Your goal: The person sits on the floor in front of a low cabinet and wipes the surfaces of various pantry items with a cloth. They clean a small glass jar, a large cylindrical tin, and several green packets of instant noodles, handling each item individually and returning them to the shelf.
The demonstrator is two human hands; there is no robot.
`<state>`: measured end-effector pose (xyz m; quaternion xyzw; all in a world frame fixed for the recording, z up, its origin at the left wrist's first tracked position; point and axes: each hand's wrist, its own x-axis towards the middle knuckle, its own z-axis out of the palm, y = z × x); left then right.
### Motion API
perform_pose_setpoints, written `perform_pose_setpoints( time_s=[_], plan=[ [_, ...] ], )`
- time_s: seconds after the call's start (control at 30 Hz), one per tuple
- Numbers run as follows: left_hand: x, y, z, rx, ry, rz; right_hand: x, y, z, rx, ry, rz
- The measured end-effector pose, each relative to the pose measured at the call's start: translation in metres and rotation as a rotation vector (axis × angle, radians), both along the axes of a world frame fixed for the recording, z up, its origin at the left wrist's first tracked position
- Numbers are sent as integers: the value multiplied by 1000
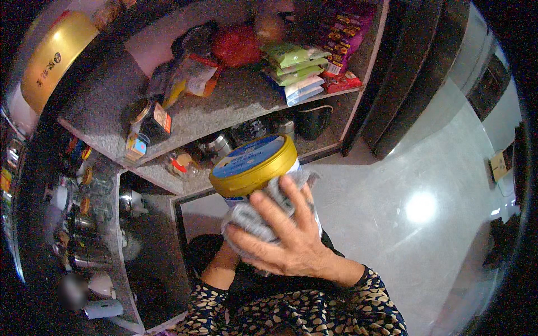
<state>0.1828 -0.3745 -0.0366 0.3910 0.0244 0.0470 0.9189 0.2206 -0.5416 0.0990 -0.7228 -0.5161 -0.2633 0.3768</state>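
My right grip (286, 235) clasps a grey cloth (252, 219) against the gold-lidded tub (256, 171), right under my palm. Its long axis tilts, top leaning left and away, on my side of the shelf's (103, 89) front edge. My left grip (228, 256), mostly hidden behind, I cannot tell.

We clasp a grey cloth (245, 219) to a gold-lidded canister (255, 165) with our right hand (294, 241), fingers spread, the lid leaning toward eleven o'clock; our left hand (228, 259) is mostly hidden. From the canister, green packets (300, 61) lie toward one o'clock.
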Motion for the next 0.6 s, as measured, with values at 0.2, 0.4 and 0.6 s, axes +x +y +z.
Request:
perform_pose_setpoints(
  time_s=[0.2,0.4,0.6],
  plan=[
    [0,7,-10,-48,113,9,6,4,-16,63,18,-62],
    [3,1,-17,-39,-95,116,37,-6,-14,155,345,38],
    [4,-1,-16,-99,-132,94,62,-16,-49,354,1106,57]
  ],
)
